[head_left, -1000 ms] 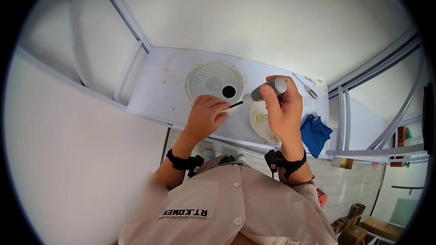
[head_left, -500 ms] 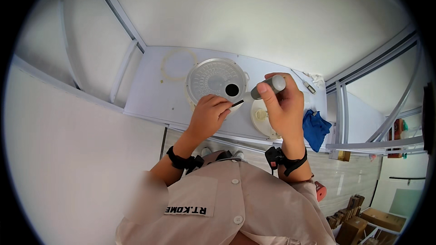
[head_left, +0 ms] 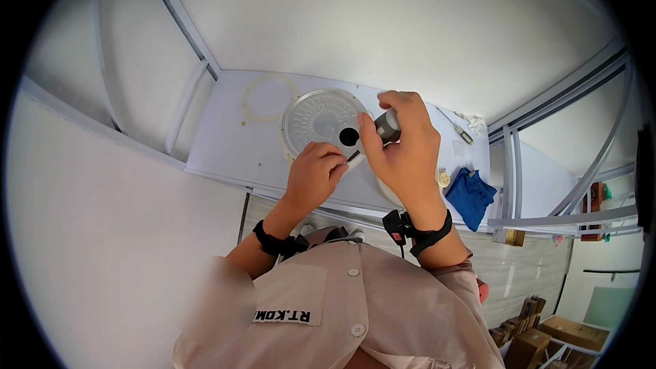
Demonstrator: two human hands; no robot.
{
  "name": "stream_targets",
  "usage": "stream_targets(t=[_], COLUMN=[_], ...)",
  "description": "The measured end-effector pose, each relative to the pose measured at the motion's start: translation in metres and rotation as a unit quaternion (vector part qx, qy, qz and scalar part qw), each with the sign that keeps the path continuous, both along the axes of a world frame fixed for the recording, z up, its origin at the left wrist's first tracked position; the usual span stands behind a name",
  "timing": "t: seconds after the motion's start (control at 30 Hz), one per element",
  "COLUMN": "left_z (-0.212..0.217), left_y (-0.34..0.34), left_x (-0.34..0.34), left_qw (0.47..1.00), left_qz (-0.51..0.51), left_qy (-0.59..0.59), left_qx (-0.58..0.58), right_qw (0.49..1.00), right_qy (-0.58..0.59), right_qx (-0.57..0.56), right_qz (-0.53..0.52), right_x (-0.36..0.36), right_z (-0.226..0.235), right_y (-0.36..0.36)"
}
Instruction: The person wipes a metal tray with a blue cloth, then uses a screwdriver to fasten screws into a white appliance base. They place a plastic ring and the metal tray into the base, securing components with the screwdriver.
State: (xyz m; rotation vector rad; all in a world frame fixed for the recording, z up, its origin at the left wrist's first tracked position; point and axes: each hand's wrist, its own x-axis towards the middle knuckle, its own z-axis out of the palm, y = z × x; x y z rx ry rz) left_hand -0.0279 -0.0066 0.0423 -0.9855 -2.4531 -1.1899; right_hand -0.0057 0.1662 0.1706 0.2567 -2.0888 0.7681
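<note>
My left hand [head_left: 314,176] pinches a thin black strip [head_left: 353,156] between thumb and forefinger, at the near right rim of a round silvery-grey disc [head_left: 316,119]. The disc has a ridged pattern and a dark round spot [head_left: 349,137]. A grey cylinder with a lighter end [head_left: 389,124] is gripped in my right hand [head_left: 408,154], close to the disc's right edge. I cannot make out what kind of container or tool the cylinder is. Beneath my right wrist a white round piece [head_left: 385,193] is mostly covered.
A pale yellowish ring [head_left: 244,99] lies at the far left of the white table [head_left: 222,143]. On the right are a screwdriver-like tool [head_left: 465,135], a crumpled blue cloth [head_left: 471,198] and a small cream-coloured part [head_left: 444,178]. Metal frame posts [head_left: 509,178] border the right side.
My right hand has moved left with the grey cylinder, nearer the disc and the black strip. The cream-coloured part by the blue cloth has come into sight. My left hand has hardly moved.
</note>
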Motion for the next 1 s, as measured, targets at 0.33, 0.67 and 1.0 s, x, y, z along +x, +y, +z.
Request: stream_targets(t=[0.33, 0.67, 1.0], left_z=[-0.003, -0.004, -0.007], left_y=[0.004, 0.01, 0.012], left_x=[0.005, 0.005, 0.004], left_qw=[0.998, 0.996, 0.994], left_qz=[0.056, 0.08, 0.098], left_qy=[0.007, 0.037, 0.05], left_qx=[-0.01, -0.009, -0.018], right_qw=[0.982, 0.976, 0.934], right_qy=[-0.12, -0.145, -0.161], right_qx=[0.034, 0.147, -0.073], right_qz=[0.139, 0.064, 0.312], right_x=[0.021, 0.017, 0.017], right_z=[0.028, 0.021, 0.021], right_y=[0.001, 0.017, 0.011])
